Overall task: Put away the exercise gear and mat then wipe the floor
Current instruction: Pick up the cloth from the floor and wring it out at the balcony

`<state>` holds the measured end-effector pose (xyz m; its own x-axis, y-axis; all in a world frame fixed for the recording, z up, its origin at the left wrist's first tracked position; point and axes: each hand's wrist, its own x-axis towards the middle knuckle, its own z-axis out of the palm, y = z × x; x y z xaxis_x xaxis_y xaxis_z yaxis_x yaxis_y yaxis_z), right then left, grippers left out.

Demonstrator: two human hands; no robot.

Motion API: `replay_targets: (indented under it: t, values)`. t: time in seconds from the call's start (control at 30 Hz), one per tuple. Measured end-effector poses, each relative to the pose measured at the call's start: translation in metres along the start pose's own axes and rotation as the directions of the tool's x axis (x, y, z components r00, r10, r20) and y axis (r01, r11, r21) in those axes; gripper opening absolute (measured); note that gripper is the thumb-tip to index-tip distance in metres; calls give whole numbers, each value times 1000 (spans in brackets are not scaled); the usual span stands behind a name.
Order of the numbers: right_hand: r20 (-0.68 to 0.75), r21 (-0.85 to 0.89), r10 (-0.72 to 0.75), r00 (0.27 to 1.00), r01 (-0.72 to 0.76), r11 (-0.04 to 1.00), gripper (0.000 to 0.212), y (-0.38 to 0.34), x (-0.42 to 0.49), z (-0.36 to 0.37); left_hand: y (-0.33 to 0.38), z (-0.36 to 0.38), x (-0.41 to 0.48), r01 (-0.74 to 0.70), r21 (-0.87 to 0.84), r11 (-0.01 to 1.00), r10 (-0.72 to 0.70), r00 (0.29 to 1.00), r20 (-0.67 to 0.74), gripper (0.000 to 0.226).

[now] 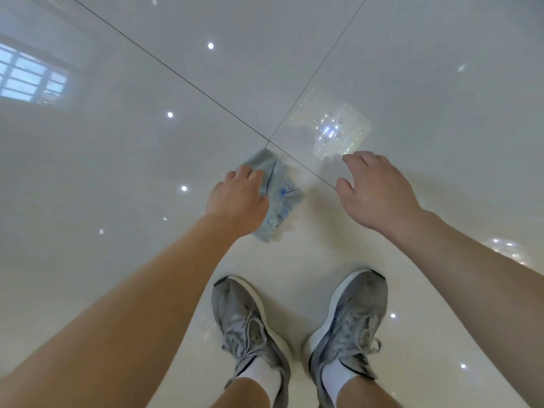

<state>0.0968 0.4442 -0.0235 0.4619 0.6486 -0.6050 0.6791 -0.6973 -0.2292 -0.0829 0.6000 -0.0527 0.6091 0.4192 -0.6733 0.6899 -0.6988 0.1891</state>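
Note:
A crumpled light blue cloth (279, 189) lies on the glossy white tiled floor (117, 160), just below where two dark grout lines cross. My left hand (238, 198) rests on the cloth's left half, with its fingers curled over the fabric. My right hand (374, 189) hovers to the right of the cloth, fingers loosely spread and holding nothing. No exercise gear or mat is in view.
My two feet in grey sneakers (250, 325) and white socks stand close below the cloth. The shiny floor mirrors a window (32, 75) at the left and ceiling lights (332, 128) near the middle.

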Motion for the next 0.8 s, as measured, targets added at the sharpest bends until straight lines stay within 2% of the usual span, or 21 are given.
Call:
replay_targets:
  t: [0.13, 0.33, 0.43, 0.6, 0.8]
  values:
    - [6, 2, -3, 1000, 3, 1000, 46, 3, 8, 10, -5, 21, 11, 24, -6, 1000, -24, 1000, 16, 51]
    - [-2, -12, -9, 1000, 8, 1000, 44, 8, 16, 16, -1, 37, 21, 52, 39, 998, -50, 998, -44, 60]
    - [-3, -5, -4, 1000, 4, 1000, 42, 8, 18, 18, 3, 38, 25, 67, 25, 997, -66, 996, -57, 55]
    - [-2, -1, -1, 1000, 1, 1000, 42, 9, 16, 17, 11, 45, 24, 63, -69, 996, -65, 997, -35, 30]
    - [-6, -23, -24, 1000, 24, 999, 45, 11, 9, 8, 2, 37, 13, 55, -104, 993, -63, 996, -70, 29]
